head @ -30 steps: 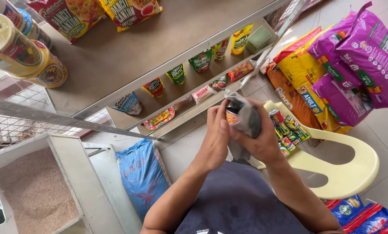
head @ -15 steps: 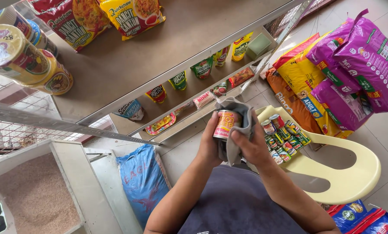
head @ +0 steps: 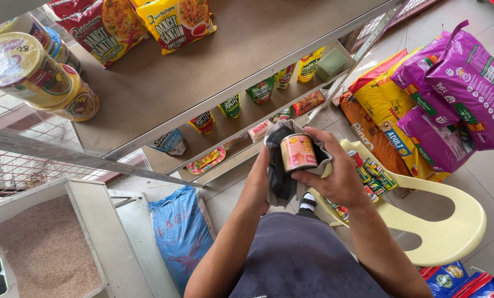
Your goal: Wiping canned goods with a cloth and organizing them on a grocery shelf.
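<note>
A small pink-labelled can [head: 298, 153] sits between both hands, wrapped partly in a dark grey cloth [head: 280, 176]. My right hand [head: 338, 176] cups the can from the right, fingers curled over its top. My left hand [head: 259, 185] presses the cloth against the can's left side. Both hands hover over a pale yellow plastic chair [head: 451, 221] whose seat carries several small cans [head: 371, 171].
A metal shelf unit [head: 214, 72] at upper left holds noodle packs, cup noodles [head: 26, 69] and sauce pouches on lower tiers. Purple, yellow and orange sacks [head: 440, 105] lean at right. A blue sack [head: 178, 232] and a grain bin [head: 43, 251] lie at lower left.
The can, covered by the cloth a second ago, now shows its pink label. Both hands have lowered slightly and turned the can within the cloth.
</note>
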